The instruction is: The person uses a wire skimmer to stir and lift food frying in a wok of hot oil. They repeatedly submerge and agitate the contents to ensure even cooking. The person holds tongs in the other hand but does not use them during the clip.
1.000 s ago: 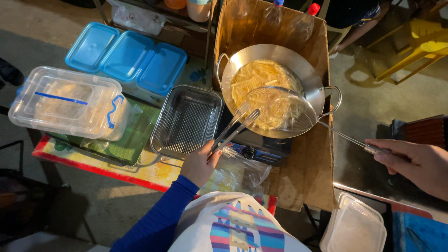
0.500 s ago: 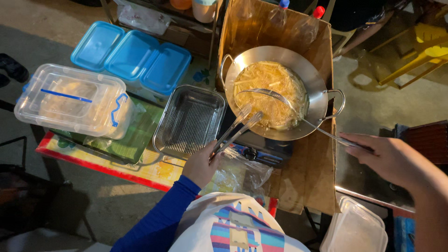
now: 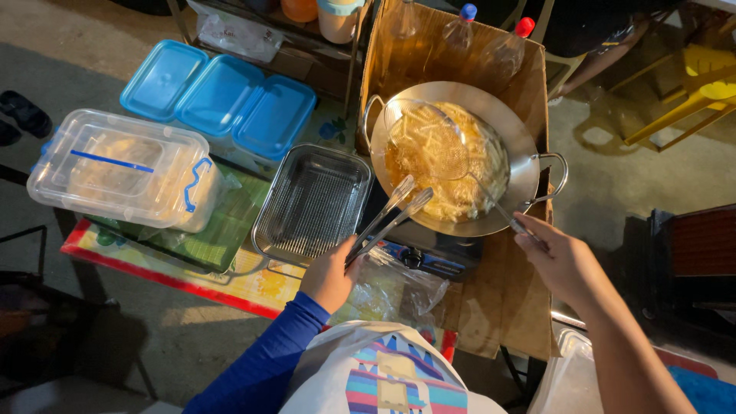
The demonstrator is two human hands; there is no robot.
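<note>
My left hand point(image 3: 331, 276), in a blue sleeve, grips metal tongs point(image 3: 387, 218) whose tips point up toward a steel wok point(image 3: 529, 165). Thin strips of food fry in oil inside the wok point(image 3: 479, 172). My right hand point(image 3: 558, 261) holds the long handle of a wire skimmer point(image 3: 425, 142), whose round mesh sits tilted over the left half of the wok. An empty metal draining tray point(image 3: 310, 203) with a wire rack lies just left of the wok, under the tongs.
A clear lidded plastic box point(image 3: 123, 169) sits at the left. Three blue-lidded containers point(image 3: 218, 96) lie behind the tray. Cardboard point(image 3: 399, 54) shields the wok; bottles point(image 3: 460, 31) stand behind it. A yellow chair point(image 3: 698, 84) is at the right.
My right hand has moved left to the wok's edge and pushed the skimmer across the oil to the wok's left side. The left hand and tongs have stayed put.
</note>
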